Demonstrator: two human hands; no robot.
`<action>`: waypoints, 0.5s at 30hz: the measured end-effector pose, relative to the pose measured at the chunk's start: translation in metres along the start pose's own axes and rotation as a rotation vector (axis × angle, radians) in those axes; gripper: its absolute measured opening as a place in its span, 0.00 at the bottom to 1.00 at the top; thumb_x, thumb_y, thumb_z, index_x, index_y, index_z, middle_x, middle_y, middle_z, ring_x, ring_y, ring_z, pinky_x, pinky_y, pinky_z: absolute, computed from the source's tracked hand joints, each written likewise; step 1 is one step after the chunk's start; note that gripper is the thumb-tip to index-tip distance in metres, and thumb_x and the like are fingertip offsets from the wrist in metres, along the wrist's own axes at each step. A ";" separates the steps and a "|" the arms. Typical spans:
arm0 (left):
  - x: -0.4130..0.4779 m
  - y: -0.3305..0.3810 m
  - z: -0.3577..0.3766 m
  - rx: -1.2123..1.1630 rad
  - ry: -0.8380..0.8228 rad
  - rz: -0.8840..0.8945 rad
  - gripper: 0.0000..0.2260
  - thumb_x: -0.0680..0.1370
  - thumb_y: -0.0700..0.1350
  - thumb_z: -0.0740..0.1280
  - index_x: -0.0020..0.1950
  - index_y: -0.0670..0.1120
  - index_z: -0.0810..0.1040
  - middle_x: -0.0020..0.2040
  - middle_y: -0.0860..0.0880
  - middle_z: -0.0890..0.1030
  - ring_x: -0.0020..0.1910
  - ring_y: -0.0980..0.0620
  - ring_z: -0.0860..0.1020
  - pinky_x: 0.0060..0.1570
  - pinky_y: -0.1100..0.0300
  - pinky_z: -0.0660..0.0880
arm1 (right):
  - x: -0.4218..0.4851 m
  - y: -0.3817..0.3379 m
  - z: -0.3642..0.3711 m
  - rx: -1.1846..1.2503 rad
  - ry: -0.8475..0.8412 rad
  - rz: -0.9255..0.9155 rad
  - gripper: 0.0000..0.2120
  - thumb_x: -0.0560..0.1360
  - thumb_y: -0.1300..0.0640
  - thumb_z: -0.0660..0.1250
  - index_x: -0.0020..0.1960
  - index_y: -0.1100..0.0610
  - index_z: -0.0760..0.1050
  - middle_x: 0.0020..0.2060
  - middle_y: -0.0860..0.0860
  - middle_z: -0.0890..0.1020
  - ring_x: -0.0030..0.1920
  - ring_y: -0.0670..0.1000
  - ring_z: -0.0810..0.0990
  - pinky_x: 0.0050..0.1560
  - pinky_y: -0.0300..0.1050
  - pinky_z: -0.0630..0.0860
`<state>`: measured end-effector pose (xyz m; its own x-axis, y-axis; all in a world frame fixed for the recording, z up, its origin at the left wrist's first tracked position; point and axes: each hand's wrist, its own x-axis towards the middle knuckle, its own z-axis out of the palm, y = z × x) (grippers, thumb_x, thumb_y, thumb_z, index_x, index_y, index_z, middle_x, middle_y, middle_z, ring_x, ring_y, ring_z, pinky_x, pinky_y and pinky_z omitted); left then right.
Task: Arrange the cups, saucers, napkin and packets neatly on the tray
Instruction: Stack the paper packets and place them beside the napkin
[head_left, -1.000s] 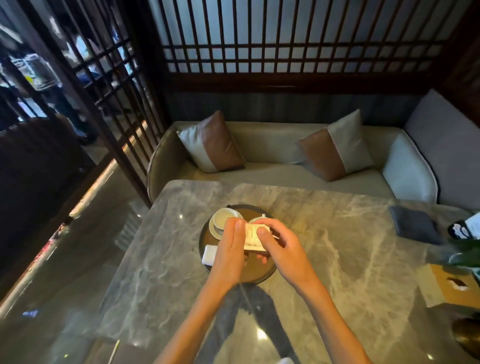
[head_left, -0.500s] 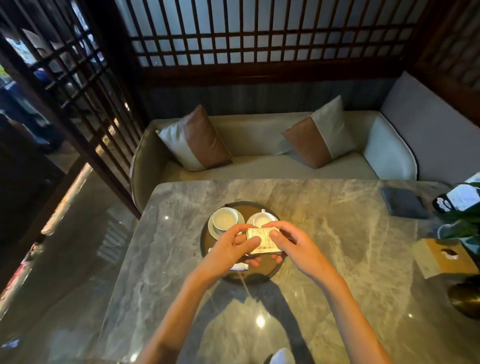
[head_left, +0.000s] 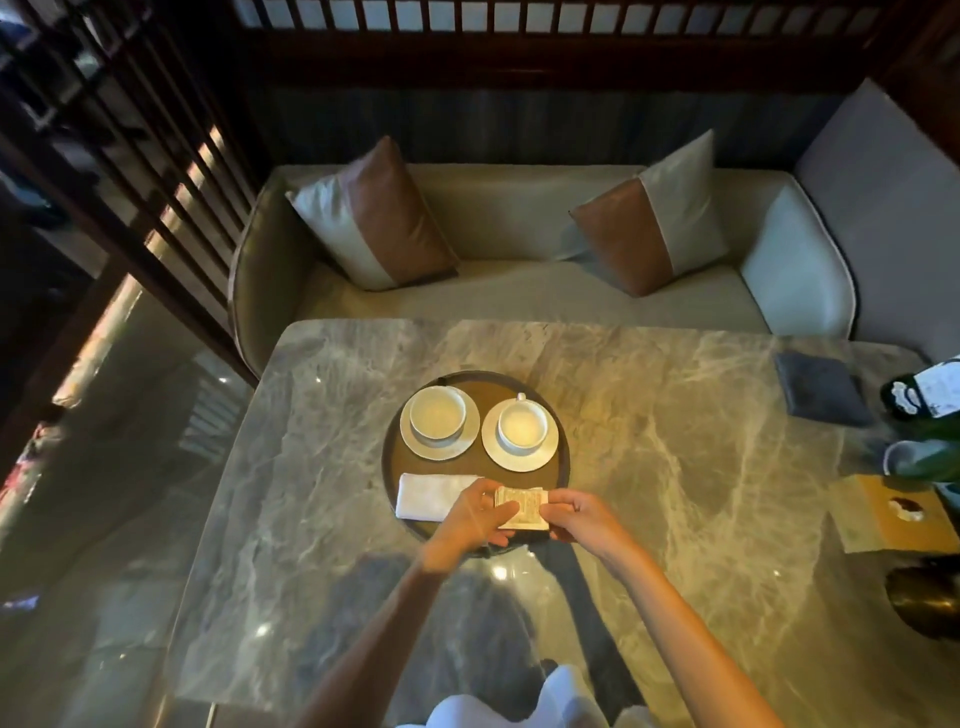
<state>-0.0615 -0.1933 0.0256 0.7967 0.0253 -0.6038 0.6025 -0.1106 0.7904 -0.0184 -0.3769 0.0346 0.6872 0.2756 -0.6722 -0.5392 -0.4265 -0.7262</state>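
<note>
packets (head_left: 522, 512): lower centre of frame, at tray (head_left: 558, 441) near edge
grip: left hand (head_left: 475, 519) and right hand (head_left: 584, 519) both pinched on the stack
handling: likely light, thin, slippery; hold by side edges

Both forearms are bare up to the frame edge, no sleeves showing at all. The left hand (head_left: 475, 522) and right hand (head_left: 584, 519) have no rings, watch or gloves. There's some white clothing (head_left: 519, 701) at the bottom edge.

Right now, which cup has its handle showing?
The right cup, on the tray's right side; its handle points away. The left cup shows none.
</note>
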 end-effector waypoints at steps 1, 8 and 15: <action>0.011 -0.001 0.003 0.027 -0.002 0.025 0.07 0.76 0.42 0.71 0.50 0.47 0.75 0.40 0.56 0.82 0.35 0.60 0.82 0.36 0.64 0.80 | 0.012 0.003 0.000 -0.017 0.019 0.021 0.09 0.79 0.63 0.65 0.56 0.61 0.81 0.38 0.54 0.83 0.34 0.46 0.78 0.42 0.42 0.75; 0.086 -0.026 0.027 0.194 0.134 0.062 0.08 0.78 0.40 0.68 0.51 0.34 0.80 0.46 0.40 0.82 0.46 0.48 0.80 0.47 0.60 0.77 | 0.093 0.037 -0.003 -0.072 0.110 0.141 0.13 0.77 0.64 0.67 0.34 0.59 0.73 0.30 0.56 0.72 0.31 0.51 0.70 0.34 0.45 0.67; 0.116 -0.046 0.045 0.235 0.176 -0.112 0.12 0.81 0.44 0.62 0.54 0.37 0.79 0.52 0.39 0.82 0.52 0.42 0.80 0.55 0.43 0.79 | 0.131 0.063 0.000 -0.096 0.181 0.175 0.08 0.76 0.62 0.69 0.53 0.61 0.83 0.35 0.51 0.81 0.35 0.50 0.78 0.39 0.44 0.75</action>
<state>0.0007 -0.2302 -0.0858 0.7339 0.2201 -0.6425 0.6764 -0.3232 0.6619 0.0378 -0.3675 -0.0992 0.6684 0.0356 -0.7430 -0.6146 -0.5363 -0.5785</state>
